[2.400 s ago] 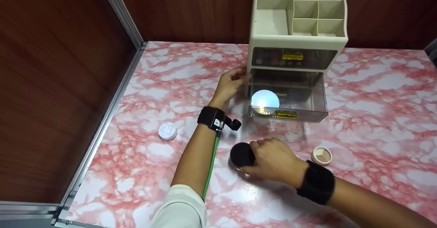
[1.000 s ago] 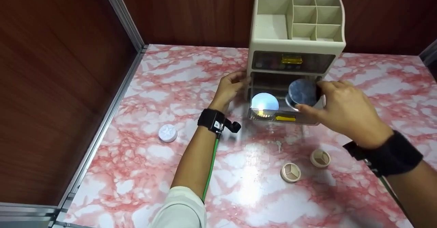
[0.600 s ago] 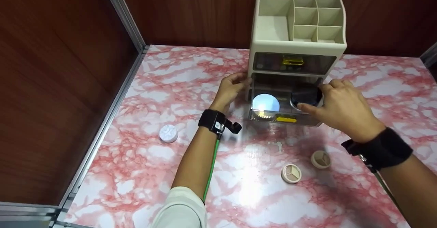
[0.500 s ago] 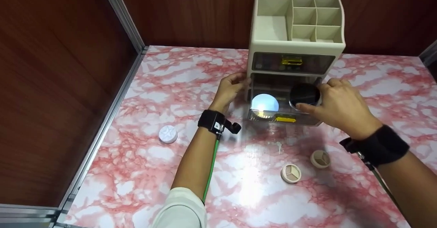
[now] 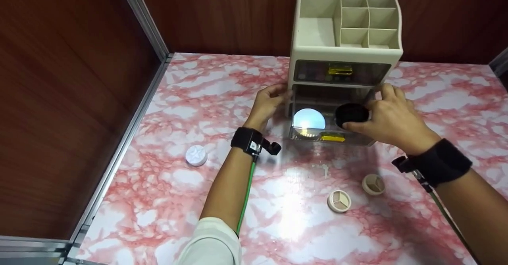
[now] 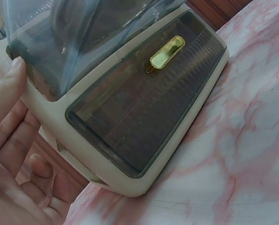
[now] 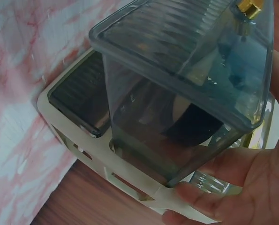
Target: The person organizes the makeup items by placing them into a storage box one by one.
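A cream makeup organizer (image 5: pixel 341 53) stands at the back with its clear middle drawer (image 5: pixel 349 139) pulled out. My left hand (image 5: pixel 268 103) holds the organizer's left side, thumb on the front edge in the left wrist view and fingers bent beside it. My right hand (image 5: pixel 397 118) reaches over the drawer's right wall. Its thumb and a finger pinch a round black compact (image 5: pixel 351 114), now in the drawer's right part; fingertips are partly hidden. To the left in the drawer lies a shiny round compact (image 5: pixel 308 121) reflecting light. Through the plastic, the black compact (image 7: pixel 193 125) shows in the right wrist view.
Two small round three-color palettes (image 5: pixel 339 201) lie on the marbled table in front of the drawer. A small white round case (image 5: pixel 196 155) with a star pattern sits left of my left arm. The bottom drawer (image 6: pixel 148 93) is closed. Brown panels border the table.
My right hand has carried the black compact from the table up into the drawer's right part, then lowered it slightly. A second palette came into view. My left hand has stayed on the organizer.
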A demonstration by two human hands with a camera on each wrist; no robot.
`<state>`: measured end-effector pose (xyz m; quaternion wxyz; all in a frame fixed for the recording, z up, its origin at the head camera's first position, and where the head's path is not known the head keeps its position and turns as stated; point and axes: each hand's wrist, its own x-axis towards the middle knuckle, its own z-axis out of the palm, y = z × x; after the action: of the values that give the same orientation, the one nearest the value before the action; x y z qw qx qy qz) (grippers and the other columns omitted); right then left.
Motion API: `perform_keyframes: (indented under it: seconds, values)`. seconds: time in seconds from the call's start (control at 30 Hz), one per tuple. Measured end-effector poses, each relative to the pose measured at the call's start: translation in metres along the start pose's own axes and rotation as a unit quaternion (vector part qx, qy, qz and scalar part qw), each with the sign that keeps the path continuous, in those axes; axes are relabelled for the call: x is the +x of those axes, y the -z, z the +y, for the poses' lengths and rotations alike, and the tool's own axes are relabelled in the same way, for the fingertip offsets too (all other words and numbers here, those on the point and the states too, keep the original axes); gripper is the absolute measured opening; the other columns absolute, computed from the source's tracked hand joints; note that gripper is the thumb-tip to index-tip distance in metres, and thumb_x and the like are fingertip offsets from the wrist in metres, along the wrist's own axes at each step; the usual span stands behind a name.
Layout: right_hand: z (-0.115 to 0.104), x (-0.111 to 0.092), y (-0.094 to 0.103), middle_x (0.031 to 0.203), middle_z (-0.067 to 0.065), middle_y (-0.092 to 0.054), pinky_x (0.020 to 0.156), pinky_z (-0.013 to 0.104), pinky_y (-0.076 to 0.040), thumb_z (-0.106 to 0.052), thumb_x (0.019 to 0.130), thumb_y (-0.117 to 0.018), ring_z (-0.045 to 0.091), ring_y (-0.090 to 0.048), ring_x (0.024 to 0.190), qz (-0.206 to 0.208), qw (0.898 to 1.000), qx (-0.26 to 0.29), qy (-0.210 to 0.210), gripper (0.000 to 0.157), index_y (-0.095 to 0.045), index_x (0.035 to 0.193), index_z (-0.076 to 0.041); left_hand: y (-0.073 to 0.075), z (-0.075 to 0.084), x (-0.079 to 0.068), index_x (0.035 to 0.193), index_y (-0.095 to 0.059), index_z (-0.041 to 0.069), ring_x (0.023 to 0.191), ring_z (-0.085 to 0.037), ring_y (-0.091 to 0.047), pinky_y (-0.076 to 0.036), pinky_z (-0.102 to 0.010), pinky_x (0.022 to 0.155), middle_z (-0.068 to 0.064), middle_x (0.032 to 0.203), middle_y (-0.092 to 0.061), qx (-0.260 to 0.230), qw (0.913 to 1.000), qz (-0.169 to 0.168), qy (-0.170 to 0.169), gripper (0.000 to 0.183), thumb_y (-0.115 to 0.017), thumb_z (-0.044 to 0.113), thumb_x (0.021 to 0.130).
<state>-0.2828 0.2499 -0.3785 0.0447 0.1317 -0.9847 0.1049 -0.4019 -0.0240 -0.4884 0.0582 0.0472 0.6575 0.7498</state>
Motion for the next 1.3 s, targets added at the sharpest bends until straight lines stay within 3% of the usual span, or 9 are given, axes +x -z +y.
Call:
perform_keyframes:
  seconds: [0.27, 0.5, 0.73, 0.9, 1.0, 1.07, 1.2, 1.3]
  values:
    - [0.007, -0.001, 0.006, 0.115, 0.027, -0.04, 0.083, 0.058, -0.035, -0.068, 0.07, -0.075, 0.046, -0.037, 0.101, -0.036, 0.998, 0.051, -0.019, 0.077, -0.069, 0.11, -0.002, -0.001, 0.0, 0.001, 0.112, -0.07, 0.003, 0.098, -0.017, -0.064, -0.052, -0.028, 0.083, -0.004, 0.11, -0.068, -0.009, 1.0, 0.003, -0.003, 0.036, -0.079, 0.022, 0.083]
    - [0.009, 0.003, 0.009, 0.118, 0.025, -0.044, 0.085, 0.056, -0.037, -0.071, 0.071, -0.071, 0.039, -0.039, 0.106, -0.086, 0.995, 0.053, -0.019, 0.086, -0.065, 0.123, -0.004, -0.001, 0.0, 0.001, 0.111, -0.07, 0.004, 0.097, -0.018, -0.064, -0.053, -0.029, 0.082, -0.004, 0.107, -0.069, -0.006, 0.9999, -0.001, -0.009, 0.036, -0.08, 0.023, 0.082]
    - [0.009, 0.01, 0.014, 0.123, 0.024, -0.044, 0.084, 0.057, -0.042, -0.067, 0.073, -0.072, 0.038, -0.045, 0.107, -0.15, 0.987, 0.047, -0.026, 0.074, -0.068, 0.108, -0.001, 0.0, -0.001, 0.0, 0.112, -0.071, 0.006, 0.099, -0.016, -0.063, -0.052, -0.028, 0.084, -0.002, 0.107, -0.069, 0.003, 1.0, 0.002, -0.009, 0.036, -0.08, 0.024, 0.082]
    - [0.009, 0.011, 0.016, 0.13, 0.027, -0.04, 0.082, 0.061, -0.043, -0.071, 0.074, -0.068, 0.043, -0.048, 0.108, -0.171, 0.983, 0.047, -0.039, 0.081, -0.066, 0.111, 0.001, -0.002, 0.001, 0.0, 0.112, -0.071, 0.007, 0.098, -0.016, -0.063, -0.052, -0.027, 0.083, -0.003, 0.107, -0.069, 0.005, 1.0, 0.002, 0.0, 0.036, -0.081, 0.025, 0.081]
    - [0.009, 0.01, 0.013, 0.137, 0.029, -0.037, 0.087, 0.065, -0.039, -0.074, 0.078, -0.061, 0.047, -0.044, 0.116, -0.156, 0.985, 0.054, -0.046, 0.089, -0.061, 0.126, 0.0, -0.003, 0.001, 0.0, 0.111, -0.071, 0.008, 0.098, -0.016, -0.063, -0.052, -0.027, 0.083, -0.002, 0.107, -0.069, 0.006, 1.0, -0.001, 0.0, 0.036, -0.081, 0.025, 0.081]
    - [0.008, 0.009, 0.008, 0.135, 0.029, -0.042, 0.089, 0.066, -0.037, -0.073, 0.082, -0.057, 0.046, -0.043, 0.117, -0.12, 0.99, 0.056, -0.042, 0.085, -0.059, 0.129, -0.002, -0.003, 0.001, 0.001, 0.111, -0.071, 0.008, 0.098, -0.016, -0.063, -0.052, -0.027, 0.084, -0.002, 0.107, -0.069, 0.008, 1.0, -0.002, -0.003, 0.036, -0.081, 0.026, 0.081]
    - [0.006, 0.011, -0.009, 0.121, 0.026, -0.058, 0.088, 0.062, -0.036, -0.063, 0.088, -0.058, 0.045, -0.044, 0.11, -0.024, 0.998, 0.058, -0.02, 0.068, -0.065, 0.123, -0.005, -0.002, 0.0, 0.0, 0.112, -0.071, 0.006, 0.097, -0.017, -0.064, -0.052, -0.03, 0.084, -0.004, 0.106, -0.069, 0.001, 1.0, -0.001, -0.004, 0.037, -0.08, 0.025, 0.082]
    - [0.006, 0.011, -0.017, 0.11, 0.025, -0.064, 0.083, 0.06, -0.037, -0.057, 0.089, -0.062, 0.044, -0.047, 0.103, 0.021, 0.998, 0.059, -0.007, 0.058, -0.07, 0.115, -0.006, -0.001, -0.001, 0.0, 0.113, -0.07, 0.004, 0.096, -0.018, -0.064, -0.053, -0.032, 0.084, -0.006, 0.105, -0.069, -0.006, 1.0, -0.001, -0.004, 0.037, -0.08, 0.024, 0.083]
